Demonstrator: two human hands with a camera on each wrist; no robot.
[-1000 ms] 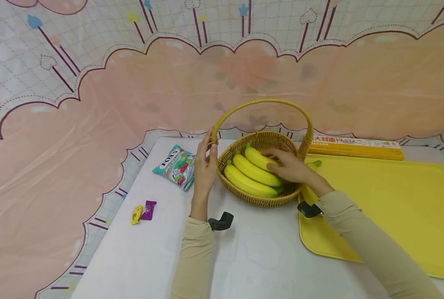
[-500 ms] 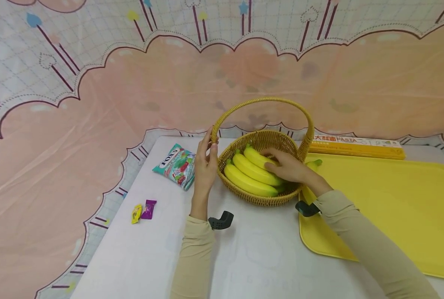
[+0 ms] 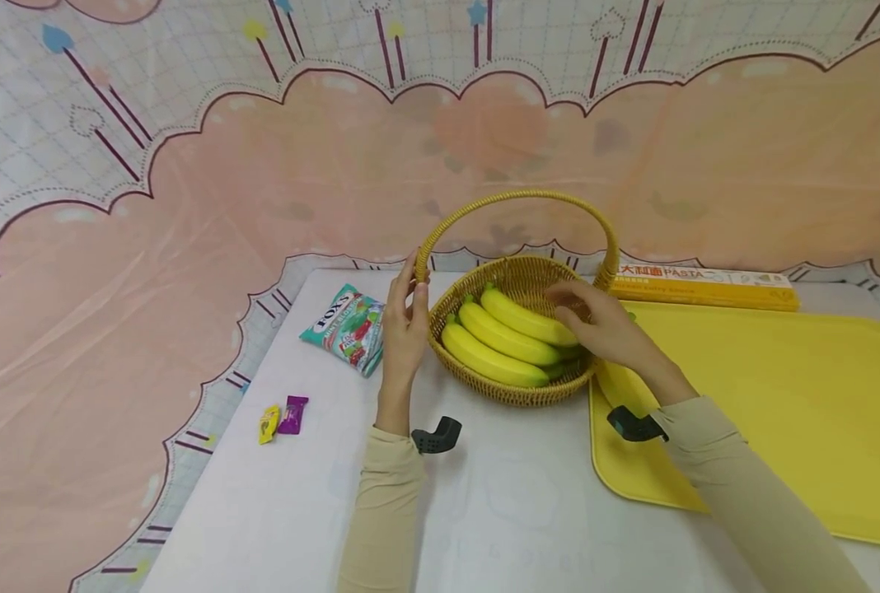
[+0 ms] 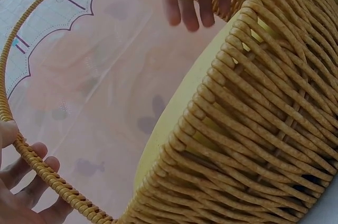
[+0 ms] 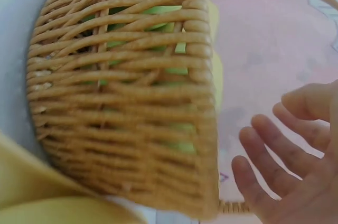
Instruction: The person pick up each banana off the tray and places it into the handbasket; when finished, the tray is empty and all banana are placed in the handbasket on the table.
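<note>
Wicker basket (image 3: 517, 387) upright on table — three yellow bananas (image 3: 503, 339) lying inside.

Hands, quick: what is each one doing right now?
Left hand: fingers hold the basket handle.
Right hand: open, holding nothing, above the bananas.

In front of me is a table (image 3: 499, 511) with a white cloth on it. The cloth has a wavy dark line near its edge. Behind it hangs a big pink backdrop (image 3: 188, 206) with cloud shapes, a pale grid, stars and hearts on top.
</note>
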